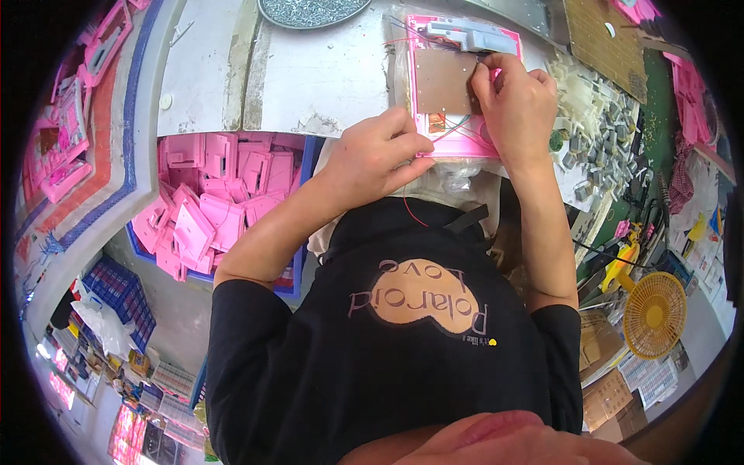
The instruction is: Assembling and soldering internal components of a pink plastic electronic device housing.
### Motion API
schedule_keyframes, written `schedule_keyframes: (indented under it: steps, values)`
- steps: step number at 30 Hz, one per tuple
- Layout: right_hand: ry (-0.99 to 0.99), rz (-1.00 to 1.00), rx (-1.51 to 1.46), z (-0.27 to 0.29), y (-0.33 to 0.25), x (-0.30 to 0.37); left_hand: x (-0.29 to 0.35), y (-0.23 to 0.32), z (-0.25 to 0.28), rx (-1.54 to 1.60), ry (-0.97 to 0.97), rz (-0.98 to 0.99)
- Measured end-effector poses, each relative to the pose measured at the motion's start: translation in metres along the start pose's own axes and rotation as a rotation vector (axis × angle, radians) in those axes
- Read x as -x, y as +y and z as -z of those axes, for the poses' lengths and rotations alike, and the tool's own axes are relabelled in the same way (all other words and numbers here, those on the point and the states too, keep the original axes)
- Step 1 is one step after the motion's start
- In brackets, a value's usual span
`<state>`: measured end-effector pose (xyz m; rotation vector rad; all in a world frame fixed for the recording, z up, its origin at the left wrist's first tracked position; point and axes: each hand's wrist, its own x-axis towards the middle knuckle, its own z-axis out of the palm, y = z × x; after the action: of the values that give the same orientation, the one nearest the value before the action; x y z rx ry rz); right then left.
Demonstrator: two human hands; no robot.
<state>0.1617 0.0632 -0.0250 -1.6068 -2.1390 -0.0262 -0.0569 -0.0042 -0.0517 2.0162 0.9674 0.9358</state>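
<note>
at the pink plastic casing [457, 147] my left hand [373, 159] curls, my right hand [519, 105] by its brown plate [444, 81]; their grip i can't tell.

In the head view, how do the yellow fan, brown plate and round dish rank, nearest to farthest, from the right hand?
1. Brown plate: right beside the right hand.
2. Round dish: to the left, at the top edge.
3. Yellow fan: lower right.

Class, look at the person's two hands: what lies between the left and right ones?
In the head view, a brown sheet, thin wires and the lower pink casing lie between left hand and right hand.
</note>
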Motion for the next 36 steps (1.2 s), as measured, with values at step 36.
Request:
schedule_keyframes:
  steps: [36]
  values:
    - [-0.312, 0.229, -0.13, 0.041, 0.028, -0.004, 0.0, 0.002, 0.003, -0.044, -0.042, -0.025]
